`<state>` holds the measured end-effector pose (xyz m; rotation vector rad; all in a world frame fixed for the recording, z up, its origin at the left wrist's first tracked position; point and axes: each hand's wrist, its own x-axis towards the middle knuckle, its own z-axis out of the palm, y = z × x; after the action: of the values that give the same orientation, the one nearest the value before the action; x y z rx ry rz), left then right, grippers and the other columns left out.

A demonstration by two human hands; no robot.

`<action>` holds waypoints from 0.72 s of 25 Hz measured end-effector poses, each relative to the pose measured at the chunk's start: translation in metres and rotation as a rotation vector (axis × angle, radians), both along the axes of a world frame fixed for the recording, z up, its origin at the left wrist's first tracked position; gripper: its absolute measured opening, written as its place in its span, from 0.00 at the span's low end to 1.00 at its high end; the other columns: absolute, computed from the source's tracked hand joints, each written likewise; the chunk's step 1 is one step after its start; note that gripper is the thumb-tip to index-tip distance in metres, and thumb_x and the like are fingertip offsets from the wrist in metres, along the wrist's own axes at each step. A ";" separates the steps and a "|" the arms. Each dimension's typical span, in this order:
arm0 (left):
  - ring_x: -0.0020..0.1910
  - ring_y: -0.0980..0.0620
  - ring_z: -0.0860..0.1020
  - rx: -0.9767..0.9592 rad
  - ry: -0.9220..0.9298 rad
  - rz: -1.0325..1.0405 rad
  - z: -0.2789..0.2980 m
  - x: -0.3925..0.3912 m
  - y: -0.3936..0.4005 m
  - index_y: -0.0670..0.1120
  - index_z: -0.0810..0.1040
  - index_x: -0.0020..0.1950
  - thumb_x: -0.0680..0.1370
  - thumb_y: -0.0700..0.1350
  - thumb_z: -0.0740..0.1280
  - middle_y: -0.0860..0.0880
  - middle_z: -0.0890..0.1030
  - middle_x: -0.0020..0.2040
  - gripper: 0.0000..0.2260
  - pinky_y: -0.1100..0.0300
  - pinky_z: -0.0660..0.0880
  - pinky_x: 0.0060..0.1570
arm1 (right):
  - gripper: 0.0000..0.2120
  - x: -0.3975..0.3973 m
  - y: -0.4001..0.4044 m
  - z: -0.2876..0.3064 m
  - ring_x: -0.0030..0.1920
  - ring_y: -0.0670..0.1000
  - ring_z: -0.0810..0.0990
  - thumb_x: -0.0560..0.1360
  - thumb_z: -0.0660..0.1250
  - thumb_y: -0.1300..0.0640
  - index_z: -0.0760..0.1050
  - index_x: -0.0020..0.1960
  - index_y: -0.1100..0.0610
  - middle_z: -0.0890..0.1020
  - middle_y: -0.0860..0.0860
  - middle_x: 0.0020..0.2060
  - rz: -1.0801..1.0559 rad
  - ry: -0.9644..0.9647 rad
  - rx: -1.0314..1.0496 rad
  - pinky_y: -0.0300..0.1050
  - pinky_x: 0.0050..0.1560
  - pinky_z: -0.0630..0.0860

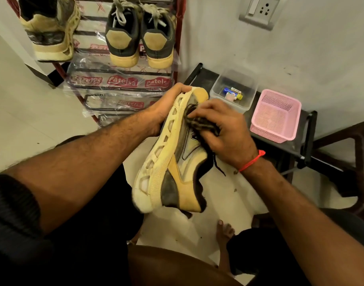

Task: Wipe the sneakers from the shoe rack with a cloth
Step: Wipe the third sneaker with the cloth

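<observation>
Clamped at the toe by our left hand (166,108), the worn tan-and-grey sneaker (177,153) runs heel-toward-us, sole leftward, above the lap, while our right hand (222,131) presses a bunched dark striped cloth (199,120) onto its upper, open floor below, red metal shoe rack (180,38) ahead.

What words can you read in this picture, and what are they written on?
"Patelsa": red labels on the clear plastic wrap around the red metal shoe rack, readable on the middle shelf.
Labels on the upper and lower shelves: creased, only partly readable.
Small tubes in the clear plastic box: print too small to read.
</observation>
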<state>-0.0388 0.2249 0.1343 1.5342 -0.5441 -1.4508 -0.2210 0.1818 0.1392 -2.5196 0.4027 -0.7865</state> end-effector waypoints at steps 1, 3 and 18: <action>0.31 0.50 0.76 -0.005 0.016 -0.006 0.001 0.003 0.001 0.43 0.80 0.42 0.80 0.61 0.58 0.46 0.79 0.34 0.23 0.59 0.72 0.36 | 0.12 0.000 0.016 0.001 0.58 0.52 0.77 0.75 0.69 0.64 0.81 0.58 0.62 0.80 0.57 0.56 0.153 0.020 -0.025 0.44 0.63 0.75; 0.36 0.48 0.79 0.017 -0.016 -0.023 -0.002 0.009 0.004 0.40 0.82 0.52 0.79 0.63 0.58 0.43 0.83 0.41 0.27 0.58 0.75 0.41 | 0.12 0.000 0.036 0.000 0.59 0.56 0.78 0.77 0.67 0.61 0.80 0.59 0.63 0.80 0.60 0.57 0.413 0.083 -0.132 0.47 0.63 0.75; 0.49 0.40 0.83 0.088 -0.119 0.088 -0.018 0.012 -0.003 0.43 0.83 0.59 0.65 0.71 0.67 0.39 0.85 0.54 0.36 0.47 0.78 0.56 | 0.13 0.006 0.052 0.004 0.57 0.56 0.77 0.76 0.64 0.59 0.81 0.57 0.61 0.81 0.57 0.54 0.471 0.214 -0.060 0.48 0.60 0.72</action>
<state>-0.0269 0.2214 0.1163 1.7014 -0.4825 -1.3381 -0.2150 0.2337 0.1428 -2.6083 -0.1521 -0.3534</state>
